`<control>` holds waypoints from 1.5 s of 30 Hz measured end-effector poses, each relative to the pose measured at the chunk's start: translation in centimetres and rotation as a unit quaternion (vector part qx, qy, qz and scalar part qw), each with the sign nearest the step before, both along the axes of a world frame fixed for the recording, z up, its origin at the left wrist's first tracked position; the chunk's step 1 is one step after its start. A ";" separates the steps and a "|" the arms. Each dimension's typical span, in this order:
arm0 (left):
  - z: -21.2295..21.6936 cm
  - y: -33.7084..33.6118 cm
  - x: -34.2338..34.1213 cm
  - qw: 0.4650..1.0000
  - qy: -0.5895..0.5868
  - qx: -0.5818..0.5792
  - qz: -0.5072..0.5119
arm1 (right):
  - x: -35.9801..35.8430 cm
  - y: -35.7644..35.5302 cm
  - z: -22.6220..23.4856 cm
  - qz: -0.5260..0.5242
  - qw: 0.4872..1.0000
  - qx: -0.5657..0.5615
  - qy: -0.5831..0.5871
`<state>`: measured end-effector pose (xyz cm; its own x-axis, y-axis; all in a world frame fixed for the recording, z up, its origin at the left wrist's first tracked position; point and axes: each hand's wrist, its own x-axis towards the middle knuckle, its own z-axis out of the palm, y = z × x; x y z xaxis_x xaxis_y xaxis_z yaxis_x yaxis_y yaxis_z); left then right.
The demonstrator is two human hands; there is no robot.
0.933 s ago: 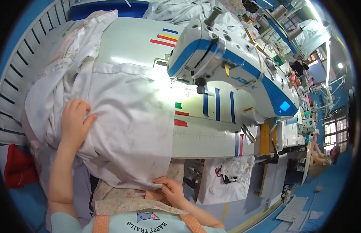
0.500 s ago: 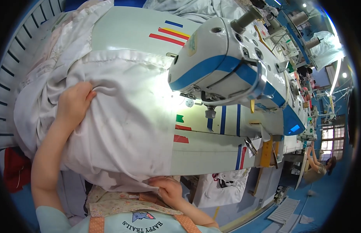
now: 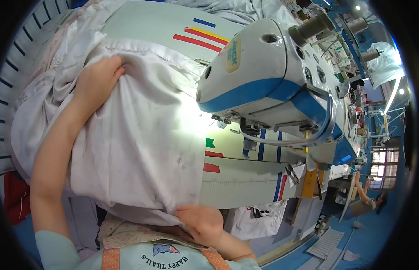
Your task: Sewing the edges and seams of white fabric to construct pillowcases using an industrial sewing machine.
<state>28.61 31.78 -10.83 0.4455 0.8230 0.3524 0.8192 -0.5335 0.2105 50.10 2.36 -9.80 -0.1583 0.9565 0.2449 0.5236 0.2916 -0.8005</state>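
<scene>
A person's left hand (image 3: pixel 97 81) presses flat, fingers spread, on white cloth (image 3: pixel 142 139) draped over the near left part of the sewing surface (image 3: pixel 245 180). The right hand (image 3: pixel 201 221) has its grip pinched shut on the cloth's hem at the near edge. A white and blue sewing machine (image 3: pixel 263 85) stands just right; loose folds could bunch and feed crooked toward it.

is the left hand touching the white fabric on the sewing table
Touching. The head view shows the left hand pressed flat on the white fabric, which puckers around the fingers, with no gap between them.
</scene>
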 end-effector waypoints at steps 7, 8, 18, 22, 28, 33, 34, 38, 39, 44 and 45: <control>-0.5 3.7 1.5 0.999 -0.007 0.041 -0.019 | 1.3 3.4 0.0 0.001 1.000 0.000 -0.028; -0.5 4.2 1.6 0.999 -0.003 0.041 -0.012 | 1.6 4.0 0.0 0.002 1.000 -0.001 -0.028; -1.8 10.0 2.9 0.996 -0.021 0.090 -0.011 | 3.5 9.7 0.6 0.042 0.997 -0.016 -0.070; -1.7 12.7 3.3 0.999 0.032 0.000 0.022 | 3.8 11.5 0.6 0.036 0.996 -0.016 -0.082; 0.1 13.4 4.7 0.998 -0.049 0.020 0.038 | 3.7 12.2 0.1 0.004 0.991 0.038 -0.132; -0.1 14.1 2.5 0.998 -0.045 0.023 0.033 | 2.6 12.3 0.4 -0.035 0.978 0.089 -0.185; 0.4 13.6 2.1 0.999 -0.042 0.011 0.019 | 2.4 11.7 0.5 -0.085 0.975 0.061 -0.194; 3.4 9.1 -1.0 0.949 -0.187 -0.224 -0.116 | 1.9 11.1 0.8 -0.198 0.979 -0.028 -0.029; 3.2 5.6 -1.6 0.952 -0.217 -0.166 -0.140 | 1.1 10.6 1.2 -0.256 0.948 -0.127 0.141; 3.7 -15.2 -10.7 0.971 -0.174 -0.065 -0.152 | -2.5 7.2 -0.3 -0.155 0.774 -0.185 0.586; 2.1 -19.0 -12.2 0.976 -0.186 -0.046 -0.105 | -3.9 6.5 -0.4 -0.152 0.776 -0.184 0.584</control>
<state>16.37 12.75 -8.74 0.4631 0.7630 0.4510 0.5521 -0.6464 0.5267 46.17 8.83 -10.16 0.2128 0.9450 -0.2482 -0.6220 -0.0648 -0.7803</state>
